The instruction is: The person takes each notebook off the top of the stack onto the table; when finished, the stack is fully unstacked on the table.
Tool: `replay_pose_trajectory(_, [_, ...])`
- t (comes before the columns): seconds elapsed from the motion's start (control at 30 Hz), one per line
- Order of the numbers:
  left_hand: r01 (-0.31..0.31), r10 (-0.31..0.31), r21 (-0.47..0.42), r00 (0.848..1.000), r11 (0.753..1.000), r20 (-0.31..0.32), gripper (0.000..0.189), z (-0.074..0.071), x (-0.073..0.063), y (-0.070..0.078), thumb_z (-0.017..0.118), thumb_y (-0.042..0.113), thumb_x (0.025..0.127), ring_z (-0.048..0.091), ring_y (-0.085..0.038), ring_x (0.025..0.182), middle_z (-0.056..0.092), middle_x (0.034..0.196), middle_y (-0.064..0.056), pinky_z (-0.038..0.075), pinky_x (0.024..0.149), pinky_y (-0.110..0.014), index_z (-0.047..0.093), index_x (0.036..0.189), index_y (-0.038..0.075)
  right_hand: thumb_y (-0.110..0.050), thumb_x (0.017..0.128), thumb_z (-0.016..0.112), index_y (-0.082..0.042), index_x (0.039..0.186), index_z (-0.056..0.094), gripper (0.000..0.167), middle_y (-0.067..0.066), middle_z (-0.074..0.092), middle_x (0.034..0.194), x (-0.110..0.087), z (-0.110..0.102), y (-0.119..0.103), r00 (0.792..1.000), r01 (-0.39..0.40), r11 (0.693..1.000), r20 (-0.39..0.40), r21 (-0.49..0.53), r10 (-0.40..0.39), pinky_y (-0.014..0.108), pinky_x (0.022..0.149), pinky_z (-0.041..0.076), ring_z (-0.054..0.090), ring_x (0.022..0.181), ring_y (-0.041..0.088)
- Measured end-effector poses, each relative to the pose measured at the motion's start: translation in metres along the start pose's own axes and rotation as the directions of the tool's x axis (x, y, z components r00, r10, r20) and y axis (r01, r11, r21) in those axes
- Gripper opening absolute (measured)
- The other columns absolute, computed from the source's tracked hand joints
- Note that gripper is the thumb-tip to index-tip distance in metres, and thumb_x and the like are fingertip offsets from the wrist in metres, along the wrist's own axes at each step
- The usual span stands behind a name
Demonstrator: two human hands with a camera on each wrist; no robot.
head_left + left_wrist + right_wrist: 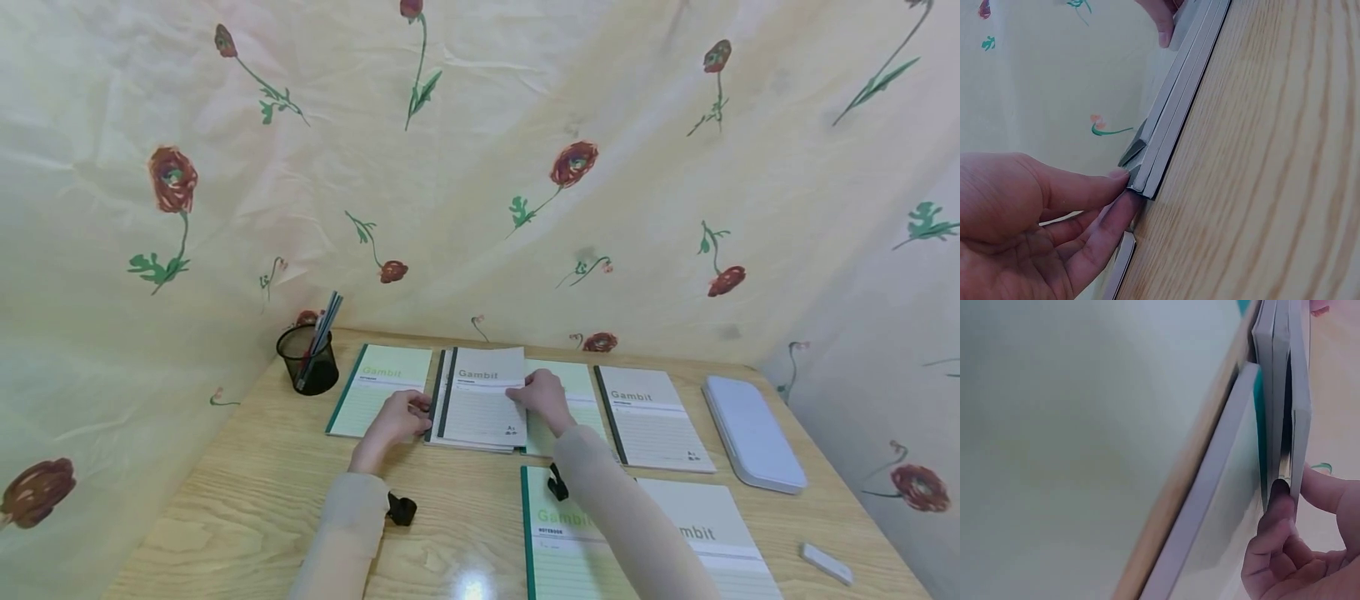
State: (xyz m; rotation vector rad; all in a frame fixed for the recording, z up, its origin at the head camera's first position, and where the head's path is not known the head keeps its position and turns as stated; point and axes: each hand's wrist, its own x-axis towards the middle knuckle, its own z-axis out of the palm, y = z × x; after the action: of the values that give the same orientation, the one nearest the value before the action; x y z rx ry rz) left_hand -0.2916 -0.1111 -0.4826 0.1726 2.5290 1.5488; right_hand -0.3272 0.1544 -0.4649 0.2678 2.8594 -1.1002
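In the middle of the wooden table, a grey-white "Gambit" notebook (483,408) with a black spine lies on top of a small pile of notebooks, set slightly to the right of the similar notebook (436,425) under it. My right hand (546,400) pinches the top notebook's right edge; in the right wrist view that notebook (1299,419) is lifted a little off the pile. At the lower left corner, my left hand (396,423) pinches the spine of the lower notebook between thumb and fingers. The left wrist view shows the stacked edges (1172,119) by the left fingertips (1117,174).
Green-spined notebooks lie left (390,379) and right (577,400) of the pile. A black-spined notebook (652,417) is farther right, with two more in front, partly under the right sleeve. A black mesh pen cup (321,375), a white case (753,433) and a small white bar (825,563) stand around.
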Motion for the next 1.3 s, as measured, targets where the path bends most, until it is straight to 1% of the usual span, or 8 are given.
replay_pose_trajectory(0.13, [0.007, -0.007, 0.006, 1.0, 1.0, -0.003, 0.034, 0.0, -0.001, 0.0, 0.068, -0.011, 0.085, 0.062, -0.025, 0.093, 0.065, 0.109, -0.016, 0.056, 0.076, -0.034, 0.063, 0.119, -0.008, -0.023, 0.089, 0.075, 0.008, 0.116, 0.063, 0.043, 0.018, 0.067, 0.101, -0.001, -0.003, 0.002, 1.0, 0.01, 1.0, -0.002, 0.026, -0.01, 0.036, 0.073, 0.051, 0.061, 0.084, 0.026])
replay_pose_trajectory(0.23, [0.008, -0.008, 0.015, 1.0, 1.0, -0.001, 0.034, 0.001, -0.002, 0.0, 0.068, -0.011, 0.085, 0.062, -0.025, 0.093, 0.065, 0.11, -0.016, 0.056, 0.076, -0.034, 0.062, 0.119, -0.009, -0.022, 0.09, 0.074, 0.009, 0.121, 0.058, 0.046, 0.02, 0.066, 0.106, 0.0, -0.006, 0.005, 1.0, 0.014, 0.998, 0.005, 0.056, -0.014, 0.036, 0.075, 0.053, 0.064, 0.087, 0.027])
replay_pose_trajectory(0.37, [0.014, -0.014, 0.021, 1.0, 1.0, -0.002, 0.035, 0.001, -0.002, 0.0, 0.068, -0.01, 0.086, 0.062, -0.025, 0.093, 0.064, 0.11, -0.015, 0.056, 0.077, -0.034, 0.062, 0.12, -0.008, -0.021, 0.09, 0.074, 0.007, 0.123, 0.056, 0.046, 0.02, 0.065, 0.105, -0.002, -0.01, 0.008, 1.0, 0.0, 0.986, 0.028, 0.165, -0.004, 0.033, 0.071, 0.056, 0.066, 0.084, 0.026])
replay_pose_trajectory(0.6, [0.001, -0.001, 0.017, 1.0, 1.0, -0.001, 0.035, 0.002, -0.002, 0.001, 0.069, -0.01, 0.085, 0.062, -0.024, 0.092, 0.064, 0.108, -0.014, 0.055, 0.077, -0.034, 0.063, 0.119, -0.007, -0.016, 0.093, 0.071, 0.007, 0.124, 0.052, 0.043, 0.022, 0.066, 0.106, -0.007, -0.02, 0.01, 0.997, -0.041, 0.943, 0.07, 0.33, 0.019, 0.031, 0.067, 0.058, 0.068, 0.08, 0.025])
replay_pose_trajectory(0.73, [-0.008, 0.008, 0.008, 1.0, 1.0, -0.001, 0.034, 0.001, -0.002, 0.001, 0.069, -0.011, 0.085, 0.062, -0.024, 0.091, 0.064, 0.108, -0.015, 0.056, 0.075, -0.033, 0.063, 0.118, -0.008, -0.016, 0.094, 0.07, 0.007, 0.127, 0.05, 0.045, 0.021, 0.066, 0.107, -0.013, -0.026, 0.01, 0.993, -0.083, 0.921, 0.107, 0.38, 0.045, 0.032, 0.07, 0.057, 0.068, 0.082, 0.024])
replay_pose_trajectory(1.0, [-0.006, 0.006, 0.008, 1.0, 1.0, 0.001, 0.034, 0.001, -0.001, 0.002, 0.068, -0.012, 0.085, 0.062, -0.024, 0.092, 0.064, 0.108, -0.016, 0.056, 0.076, -0.034, 0.063, 0.119, -0.009, -0.016, 0.095, 0.069, 0.006, 0.127, 0.05, 0.043, 0.016, 0.068, 0.102, -0.029, -0.034, 0.015, 0.982, -0.135, 0.868, 0.181, 0.478, 0.053, 0.029, 0.071, 0.057, 0.068, 0.079, 0.019])
replay_pose_trajectory(1.13, [-0.003, 0.003, 0.023, 1.0, 1.0, -0.004, 0.035, 0.0, -0.001, 0.002, 0.068, -0.011, 0.086, 0.062, -0.025, 0.093, 0.064, 0.109, -0.016, 0.056, 0.078, -0.034, 0.063, 0.12, -0.008, -0.017, 0.095, 0.069, 0.006, 0.127, 0.05, 0.043, 0.015, 0.069, 0.102, -0.037, -0.034, 0.014, 0.979, -0.137, 0.857, 0.198, 0.497, 0.042, 0.03, 0.072, 0.057, 0.069, 0.08, 0.019])
replay_pose_trajectory(1.3, [0.002, -0.002, 0.03, 1.0, 1.0, -0.008, 0.036, 0.0, -0.002, 0.003, 0.068, -0.01, 0.086, 0.062, -0.026, 0.095, 0.065, 0.11, -0.017, 0.056, 0.079, -0.035, 0.062, 0.121, -0.008, -0.013, 0.095, 0.068, 0.008, 0.124, 0.051, 0.04, 0.015, 0.07, 0.095, -0.053, -0.034, 0.008, 0.979, -0.114, 0.848, 0.203, 0.517, 0.008, 0.03, 0.068, 0.057, 0.069, 0.075, 0.018])
